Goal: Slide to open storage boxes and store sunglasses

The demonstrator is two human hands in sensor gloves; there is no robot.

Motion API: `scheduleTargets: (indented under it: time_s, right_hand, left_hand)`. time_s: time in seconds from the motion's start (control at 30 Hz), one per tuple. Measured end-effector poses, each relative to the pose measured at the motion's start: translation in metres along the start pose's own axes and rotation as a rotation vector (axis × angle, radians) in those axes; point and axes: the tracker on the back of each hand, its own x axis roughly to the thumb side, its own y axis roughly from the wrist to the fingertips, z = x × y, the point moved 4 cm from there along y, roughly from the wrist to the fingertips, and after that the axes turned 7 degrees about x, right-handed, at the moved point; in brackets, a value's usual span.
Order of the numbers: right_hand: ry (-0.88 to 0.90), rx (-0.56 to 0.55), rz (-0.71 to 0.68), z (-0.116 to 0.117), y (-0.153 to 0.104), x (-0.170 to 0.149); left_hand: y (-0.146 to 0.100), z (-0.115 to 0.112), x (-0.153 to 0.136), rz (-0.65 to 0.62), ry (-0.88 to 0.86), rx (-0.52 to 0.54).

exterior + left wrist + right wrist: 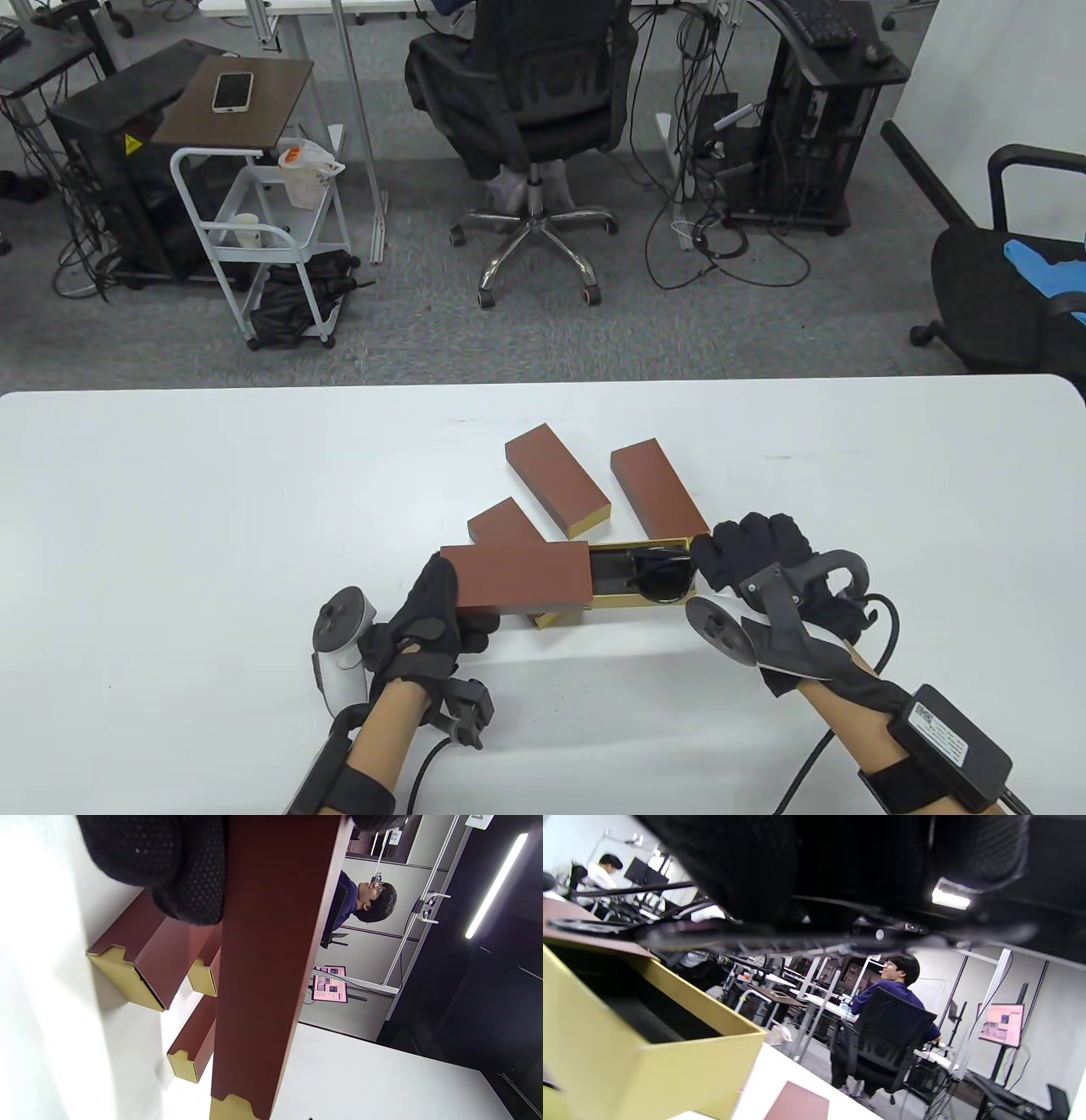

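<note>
So we're at the bit where the sunglasses (657, 577) are lying in the pulled-out gold tray (607, 601), and our guess is the job now is sliding it shut. Our left hand (437, 615) has its fingers wrapped round the near-left end of the brown sleeve (516, 577), thumb side underneath as far as we can tell, so that end is held firm. Our right hand (755, 552) is curled against the tray's open end, fingers bent over its edge right where the glasses sit; whether they're pinching the frame or just the tray wall, we can't tell. What we'd do: keep the left hand as the anchor and don't squeeze the sleeve flat, or the tray will bind. Push from the right hand straight along the sleeve's length, toward the left hand, not at an angle. Make sure the glasses lie below the tray's rim first, otherwise the sleeve mouth could catch them. Three other boxes (556, 480) sit just beyond our hands, one tucked partly behind the sleeve, so keep the slide low and short.
</note>
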Motion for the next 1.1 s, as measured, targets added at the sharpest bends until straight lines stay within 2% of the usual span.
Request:
scheduleTargets:
  time_s: [0.23,0.67,1.1]
  right_hand:
    - [-0.073,0.055,-0.005,0.005,0.009,0.007]
    - [-0.125,0.089,-0.079,0.003,0.01,0.032]
    - [0.05,0.227,-0.048,0.01,0.023,0.034]
  left_hand:
    - [-0.001,-0.008,-0.001,0.004,0.005,-0.032]
    - [-0.005,-0.024,0.0,0.011,-0.007,-0.093]
    - [-0.006,-0.032,0.0,0.0,0.014,-0.145]
